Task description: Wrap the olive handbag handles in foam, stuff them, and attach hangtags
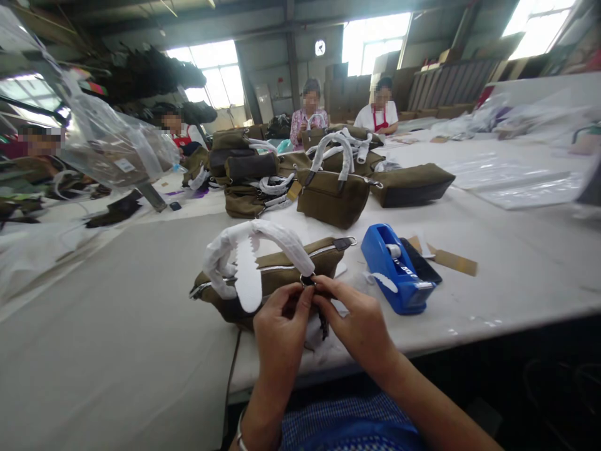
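An olive handbag (277,266) with a silver zipper lies on the white table in front of me. Its handles (282,235) are wrapped in white material, and a white toothed strip (248,275) stands against them. My left hand (284,319) and my right hand (354,313) meet at the bag's near side, fingertips pinched on a dark ring fitting (307,280) at the base of a handle. Dark strands hang below the fingers. Right of the bag sits a blue tape dispenser (397,269), with a small white toothed piece on its near side.
Beyond the bag stand several olive bags (333,194) with wrapped handles. A dark flat object (420,260) and brown tags (455,262) lie right of the dispenser. Clear plastic sheets (521,178) cover the right back of the table (507,238). Several people sit farther back.
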The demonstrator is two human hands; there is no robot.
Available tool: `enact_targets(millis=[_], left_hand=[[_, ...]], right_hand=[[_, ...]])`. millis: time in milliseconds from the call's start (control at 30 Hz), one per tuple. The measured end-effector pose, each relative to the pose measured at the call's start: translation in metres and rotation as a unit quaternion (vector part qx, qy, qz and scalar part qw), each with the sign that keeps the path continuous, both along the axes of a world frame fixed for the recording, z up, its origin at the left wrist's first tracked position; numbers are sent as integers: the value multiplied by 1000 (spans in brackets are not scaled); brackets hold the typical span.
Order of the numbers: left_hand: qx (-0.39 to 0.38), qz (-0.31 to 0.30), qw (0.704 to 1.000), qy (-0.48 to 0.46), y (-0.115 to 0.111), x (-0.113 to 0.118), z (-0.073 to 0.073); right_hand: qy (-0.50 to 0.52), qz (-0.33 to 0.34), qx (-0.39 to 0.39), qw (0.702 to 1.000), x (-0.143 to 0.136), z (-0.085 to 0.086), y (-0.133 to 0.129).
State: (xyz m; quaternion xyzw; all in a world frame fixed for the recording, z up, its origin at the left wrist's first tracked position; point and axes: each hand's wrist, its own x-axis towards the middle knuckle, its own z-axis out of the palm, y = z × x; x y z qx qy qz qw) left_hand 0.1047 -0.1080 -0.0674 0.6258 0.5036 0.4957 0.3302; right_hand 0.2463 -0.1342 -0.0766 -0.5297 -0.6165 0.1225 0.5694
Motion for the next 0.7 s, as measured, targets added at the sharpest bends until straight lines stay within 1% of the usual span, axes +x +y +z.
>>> enact_targets(millis=[100, 167, 200, 300, 367, 433, 533, 567, 633, 700], left_hand=[[-15, -5, 1000, -24, -1, 2, 2], [-32, -3, 999, -39, -3, 0, 3], [-37, 8, 998, -45, -4, -3, 4], [-20, 47, 997, -52, -6, -11, 4], [4, 51, 997, -58, -6, -15, 4], [15, 29, 997, -63, -6, -16, 4], [11, -6, 997, -75, -5, -16, 4], [9, -12, 997, -79, -5, -16, 5], [17, -19, 995, -95, -5, -15, 8], [28, -19, 992, -125, -6, -15, 12]], right_hand=[[11, 14, 9, 1000, 2, -1, -2], [37, 29, -4, 999, 5, -2, -4], [57, 33, -15, 998, 7, -2, -5], [133, 25, -54, 989, 16, -7, -9], [157, 21, -80, 984, 22, -11, -10], [119, 26, -112, 986, 29, -14, -12], [8, 31, -144, 989, 38, -13, -18], [-16, 32, -150, 988, 41, -11, -21], [-24, 37, -168, 985, 47, -7, -28], [16, 56, -200, 978, 55, -4, -36]])
